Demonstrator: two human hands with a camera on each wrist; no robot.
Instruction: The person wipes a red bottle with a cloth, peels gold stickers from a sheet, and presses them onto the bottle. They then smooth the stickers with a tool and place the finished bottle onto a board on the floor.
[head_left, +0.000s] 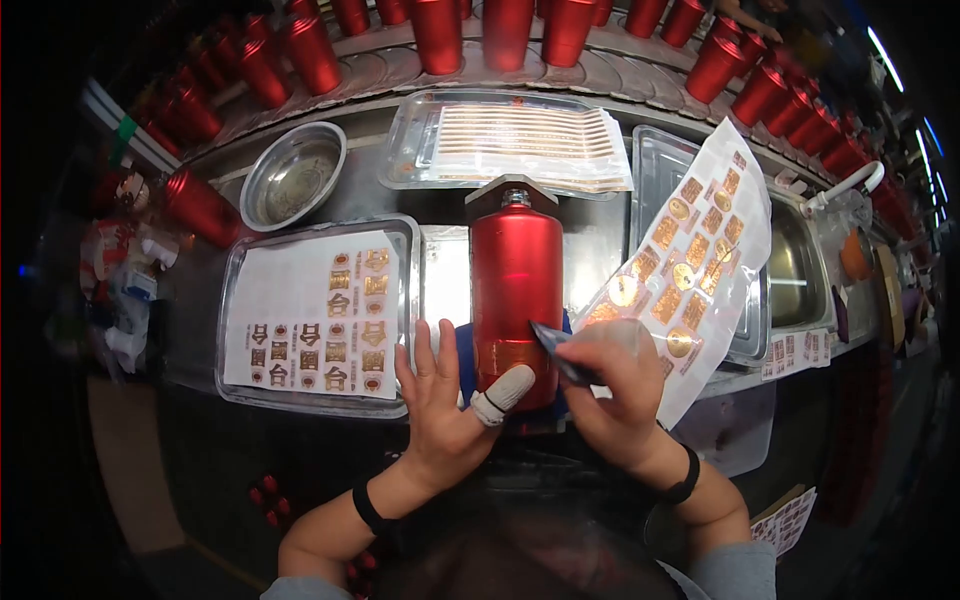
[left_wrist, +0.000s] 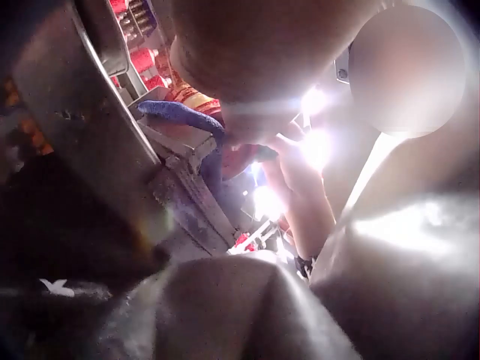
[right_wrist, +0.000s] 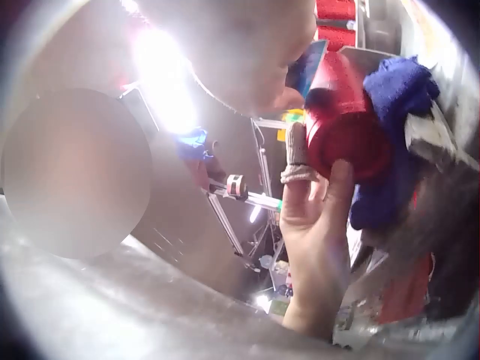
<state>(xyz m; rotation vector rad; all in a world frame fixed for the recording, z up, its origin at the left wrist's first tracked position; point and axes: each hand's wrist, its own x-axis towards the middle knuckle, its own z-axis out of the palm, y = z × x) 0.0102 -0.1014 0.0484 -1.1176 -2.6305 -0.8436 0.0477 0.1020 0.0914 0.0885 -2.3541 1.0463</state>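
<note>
A red bottle (head_left: 515, 265) lies on its side, its neck pointing away, over blue cloth (head_left: 467, 360). A gold label (head_left: 508, 352) wraps its near end. My left hand (head_left: 440, 435) rests its white-covered thumb on that end, other fingers spread to the left; the right wrist view shows this hand (right_wrist: 315, 240) at the bottle's base (right_wrist: 351, 146). My right hand (head_left: 622, 395) pinches a dark flat tool (head_left: 560, 355) against the bottle's right side. The left wrist view catches blue cloth (left_wrist: 180, 114); the bottle's contact is mostly hidden there.
A tray (head_left: 408, 300) with gold-printed labels sits left, a metal bowl (head_left: 293, 175) behind it. Another tray (head_left: 405, 140) holds striped strips at the back. A large label sheet (head_left: 735, 190) lies right, near a sink (head_left: 795, 260). Red bottles (head_left: 437, 35) line the far side.
</note>
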